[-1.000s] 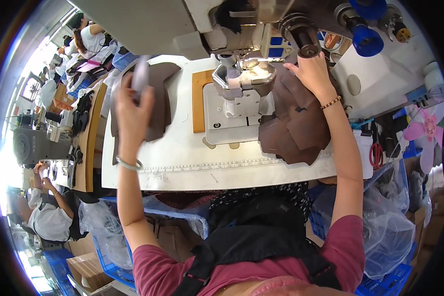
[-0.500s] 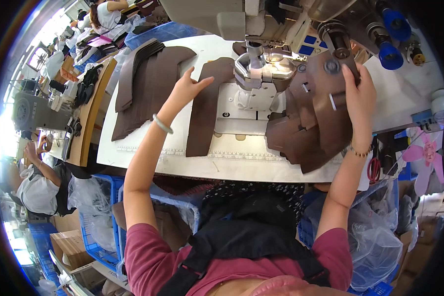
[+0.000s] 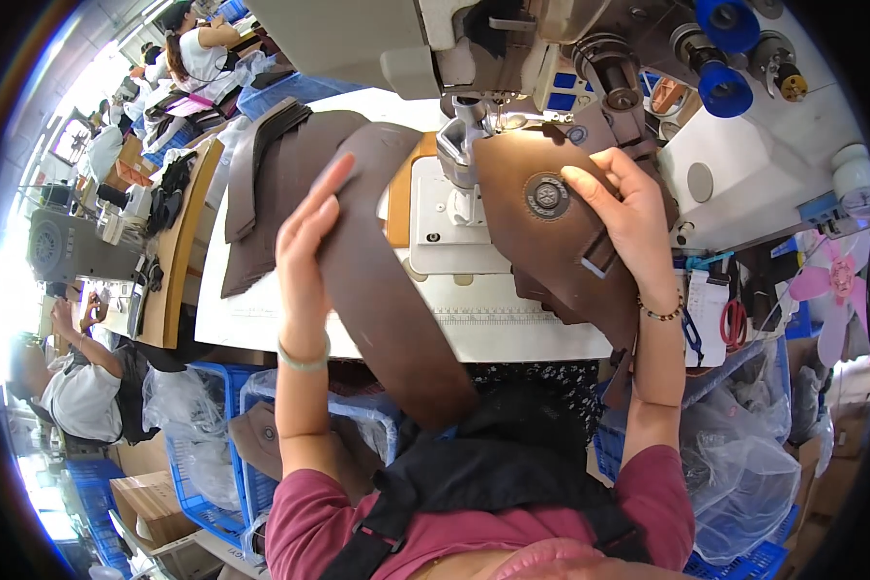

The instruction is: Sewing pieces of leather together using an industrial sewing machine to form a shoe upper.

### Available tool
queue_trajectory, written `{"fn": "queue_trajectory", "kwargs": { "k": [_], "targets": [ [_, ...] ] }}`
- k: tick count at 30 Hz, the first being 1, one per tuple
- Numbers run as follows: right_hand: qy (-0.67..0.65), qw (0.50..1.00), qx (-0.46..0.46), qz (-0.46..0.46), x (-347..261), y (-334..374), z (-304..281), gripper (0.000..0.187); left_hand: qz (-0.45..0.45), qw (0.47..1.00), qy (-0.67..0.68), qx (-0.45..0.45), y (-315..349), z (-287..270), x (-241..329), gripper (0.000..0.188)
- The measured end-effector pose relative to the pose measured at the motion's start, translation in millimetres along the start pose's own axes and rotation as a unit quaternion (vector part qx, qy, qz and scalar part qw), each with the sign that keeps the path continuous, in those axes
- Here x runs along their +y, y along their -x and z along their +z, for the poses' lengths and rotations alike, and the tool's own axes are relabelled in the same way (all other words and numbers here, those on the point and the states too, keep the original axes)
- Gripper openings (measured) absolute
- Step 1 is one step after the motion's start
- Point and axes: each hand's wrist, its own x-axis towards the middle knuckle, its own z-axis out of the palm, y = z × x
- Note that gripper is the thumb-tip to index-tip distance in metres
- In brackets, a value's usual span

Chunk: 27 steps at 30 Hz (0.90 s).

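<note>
My right hand (image 3: 633, 208) grips a brown leather-like panel (image 3: 522, 232) with a round dark emblem stitched on it, its thumb on the top face beside the emblem. That panel is raised and tilted at the right of the sewing machine's presser area (image 3: 464, 145). In my left hand (image 3: 307, 246) is the edge of a long curved brown strip (image 3: 387, 280), whose lower end reaches past the table edge toward my lap. Some of the left fingers lie along the strip and part of the grip is hidden. More brown pieces lie partly hidden behind the right panel.
A stack of brown pieces (image 3: 266, 203) lies at the table's left. Red-handled scissors (image 3: 734, 324) rest at the right, near a pink fan (image 3: 841, 280). Blue crates (image 3: 203, 483) with plastic bags stand below. Another person (image 3: 87, 387) works at the left.
My left hand has come down and left onto the long strip, which has been lifted off the table and swung toward me. My right hand has moved left and nearer with the emblem panel.
</note>
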Motion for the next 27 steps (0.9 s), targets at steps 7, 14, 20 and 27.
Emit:
{"fn": "queue_trajectory", "kwargs": {
  "k": [7,14,20,27],
  "targets": [
    [0.130,0.983,0.086,-0.101,10,7,18,0.020,-0.030,0.944,0.216,-0.246,45,29,-14,0.105],
    [0.019,0.997,0.051,-0.054,18,8,18,0.018,0.288,0.845,-0.417,-0.168,33,24,-25,0.087],
    [-0.010,0.998,0.045,-0.046,21,9,18,0.017,0.154,0.760,-0.631,0.023,33,33,-25,0.087],
    [-0.006,0.998,0.046,-0.046,20,8,20,0.018,0.446,0.677,-0.554,0.191,42,28,-33,0.046]
  ]
}}
